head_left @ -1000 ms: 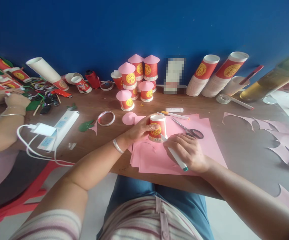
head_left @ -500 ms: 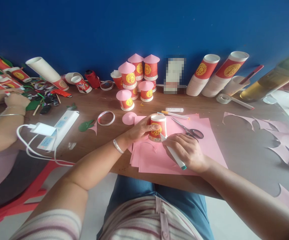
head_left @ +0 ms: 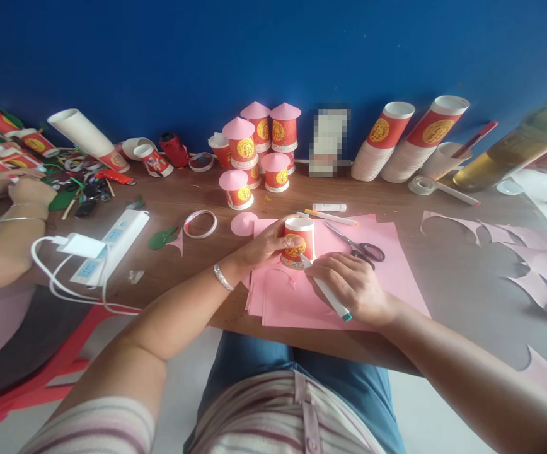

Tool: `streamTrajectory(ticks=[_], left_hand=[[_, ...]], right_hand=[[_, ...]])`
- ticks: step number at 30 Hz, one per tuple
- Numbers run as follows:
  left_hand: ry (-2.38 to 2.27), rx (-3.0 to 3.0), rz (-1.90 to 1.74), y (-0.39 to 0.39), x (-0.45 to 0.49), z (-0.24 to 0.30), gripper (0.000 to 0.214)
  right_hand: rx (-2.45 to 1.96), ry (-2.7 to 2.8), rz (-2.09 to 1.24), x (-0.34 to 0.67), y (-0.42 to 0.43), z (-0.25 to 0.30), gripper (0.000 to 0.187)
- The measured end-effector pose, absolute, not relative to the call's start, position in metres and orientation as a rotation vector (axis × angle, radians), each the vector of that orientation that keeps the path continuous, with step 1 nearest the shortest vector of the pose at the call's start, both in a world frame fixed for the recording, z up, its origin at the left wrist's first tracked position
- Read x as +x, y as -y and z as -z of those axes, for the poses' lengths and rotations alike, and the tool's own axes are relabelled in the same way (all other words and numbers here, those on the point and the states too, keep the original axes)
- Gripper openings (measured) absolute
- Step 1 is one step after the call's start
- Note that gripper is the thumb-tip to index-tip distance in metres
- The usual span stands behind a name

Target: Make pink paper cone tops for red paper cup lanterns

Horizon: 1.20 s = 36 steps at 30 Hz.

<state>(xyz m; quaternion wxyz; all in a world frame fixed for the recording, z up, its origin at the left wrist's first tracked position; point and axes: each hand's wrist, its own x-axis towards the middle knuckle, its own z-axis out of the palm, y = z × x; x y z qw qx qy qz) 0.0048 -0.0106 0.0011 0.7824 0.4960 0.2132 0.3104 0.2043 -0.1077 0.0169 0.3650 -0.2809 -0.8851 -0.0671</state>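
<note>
A red paper cup (head_left: 306, 234) with a gold emblem and a pale lower band is gripped in my left hand (head_left: 270, 243), its thumb across the front. My right hand (head_left: 351, 282) is closed around a white marker pen (head_left: 329, 294) with a green end. The pen's tip meets the lower front of the cup, close to the emblem. Beneath both hands lie pink paper sheets (head_left: 372, 302). Black-handled scissors (head_left: 356, 243) rest on the paper beyond my right hand. Nearby are an orange marker (head_left: 333, 217) and a white capped tube (head_left: 329, 207).
Cups with pink cone tops (head_left: 238, 132) stand at the back. Stacked cups (head_left: 377, 148), a tape roll (head_left: 423, 185) and a bottle (head_left: 495, 154) are at right. A power strip (head_left: 113, 246) lies left, beside another person's hand (head_left: 30, 192). Pink offcuts (head_left: 533, 271) lie right.
Almost nothing differs. The pen's tip has shifted slightly left along the cup's lower front, and the whole view has drifted by a few pixels.
</note>
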Motion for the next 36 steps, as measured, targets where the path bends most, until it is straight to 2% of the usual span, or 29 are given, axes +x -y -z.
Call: streamTrajectory(ticks=[16, 36], left_hand=[[-0.439, 1.056, -0.682, 0.0091, 0.0042, 0.0008, 0.041], [-0.439, 1.064, -0.691, 0.0068, 0.0036, 0.0058, 0.043]], right_hand=[[-0.728, 2.262, 0.205, 0.2043, 0.1084, -0.0221, 0.019], [-0.739, 2.254, 0.19, 0.2069, 0.1077, -0.0217, 0.025]])
